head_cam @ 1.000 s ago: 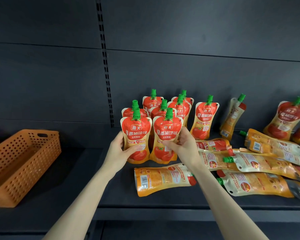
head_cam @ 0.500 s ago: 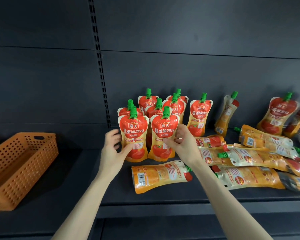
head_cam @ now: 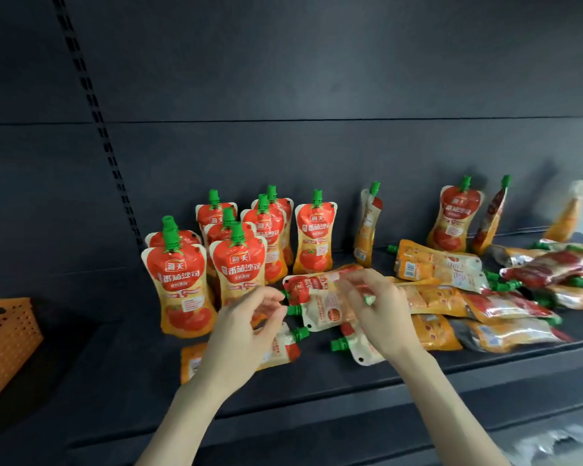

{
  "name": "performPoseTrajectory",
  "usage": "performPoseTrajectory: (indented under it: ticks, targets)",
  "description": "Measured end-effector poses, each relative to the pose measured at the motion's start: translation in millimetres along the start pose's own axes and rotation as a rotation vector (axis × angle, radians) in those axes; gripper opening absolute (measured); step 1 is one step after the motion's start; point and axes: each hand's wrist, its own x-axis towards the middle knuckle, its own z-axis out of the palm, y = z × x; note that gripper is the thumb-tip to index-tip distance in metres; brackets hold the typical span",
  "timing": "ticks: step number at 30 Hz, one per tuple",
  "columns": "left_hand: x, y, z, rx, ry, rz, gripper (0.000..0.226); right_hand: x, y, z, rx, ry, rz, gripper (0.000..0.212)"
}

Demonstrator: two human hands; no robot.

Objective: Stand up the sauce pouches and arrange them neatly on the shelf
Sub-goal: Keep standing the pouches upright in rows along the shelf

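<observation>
Several red-and-orange sauce pouches with green caps stand in a tight group at the back left of the dark shelf [head_cam: 122,361]; the front two [head_cam: 182,284] [head_cam: 241,267] stand upright and untouched. My left hand [head_cam: 246,334] hovers with loosely curled fingers, holding nothing, above a pouch lying flat [head_cam: 191,361]. My right hand [head_cam: 377,311], motion-blurred, reaches with spread fingers over a lying pouch [head_cam: 317,304] at the left end of the heap; whether it touches that pouch is unclear. Many more pouches lie piled flat to the right [head_cam: 451,297].
A single upright pouch [head_cam: 315,230] stands right of the group. Other pouches lean on the back wall [head_cam: 367,223] [head_cam: 456,216] [head_cam: 490,216]. An orange perforated basket [head_cam: 4,338] sits at the left edge. A slotted upright [head_cam: 91,105] runs up the back panel.
Both hands have let go of the two front standing pouches and moved right and down toward the lying ones. The view has swung, so the basket sits further left.
</observation>
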Motion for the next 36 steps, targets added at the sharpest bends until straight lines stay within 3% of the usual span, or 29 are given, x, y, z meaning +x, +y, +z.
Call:
performPoseTrajectory:
  ticks: [5,14,20,24,28,32,36]
  targets:
    - [19,24,77,-0.043,-0.062,-0.021,0.007,-6,49,-68,0.005,-0.013,0.042,0.01]
    - [68,75,197,-0.075,0.081,-0.083,0.009,29,127,-169,0.027,-0.024,0.09,0.01]
    - [156,74,230,-0.006,0.236,-0.141,0.025,94,175,-187,0.02,0.01,0.092,0.014]
    - [199,61,251,0.116,0.42,-0.192,0.049,133,207,-183,-0.021,0.077,0.125,0.019]
    - [227,46,265,0.142,0.481,-0.267,0.069,168,232,-183,-0.185,0.144,0.044,0.031]
    - [251,36,271,0.052,0.51,-0.253,0.053,201,244,-180,-0.166,0.191,0.039,0.045]
    - [257,29,277,0.058,0.522,-0.188,0.03,216,255,-173,0.031,0.147,0.165,0.05]
